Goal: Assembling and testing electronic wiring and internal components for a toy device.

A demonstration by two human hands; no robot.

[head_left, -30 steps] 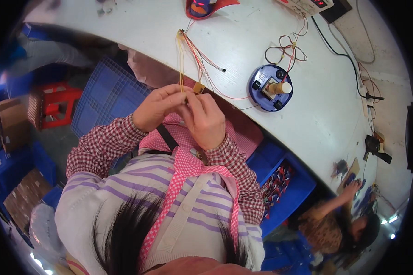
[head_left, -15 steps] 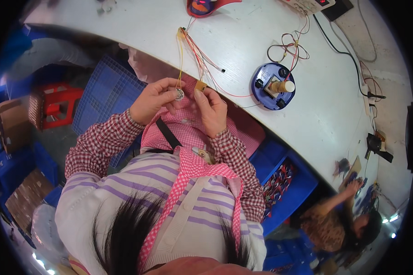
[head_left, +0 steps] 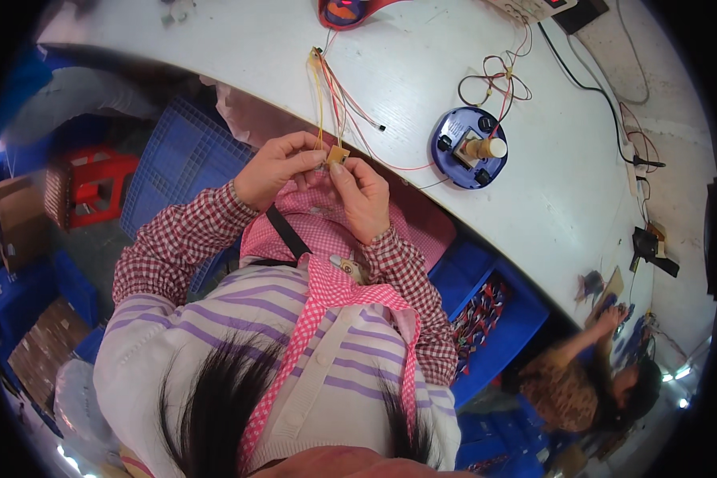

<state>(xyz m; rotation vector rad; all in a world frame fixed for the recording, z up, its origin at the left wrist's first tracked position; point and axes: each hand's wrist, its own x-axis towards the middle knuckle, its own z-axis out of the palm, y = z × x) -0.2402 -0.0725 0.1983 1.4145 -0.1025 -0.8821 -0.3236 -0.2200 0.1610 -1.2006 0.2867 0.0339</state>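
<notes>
Tan rectangular board [head_left: 338, 154], lower edge hidden, long axis unclear, wired end toward white table [head_left: 430, 76]; right hand [head_left: 363, 197] pinched it, left hand [head_left: 281, 167] gripped thin yellow wires [head_left: 320, 119].

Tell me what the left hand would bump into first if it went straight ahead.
Probably the small tan board pinched by the right hand: the left hand points at it from close by, though depth is hard to judge.

The tabletop [head_left: 550, 215] looks bright, outer edges warped
</notes>
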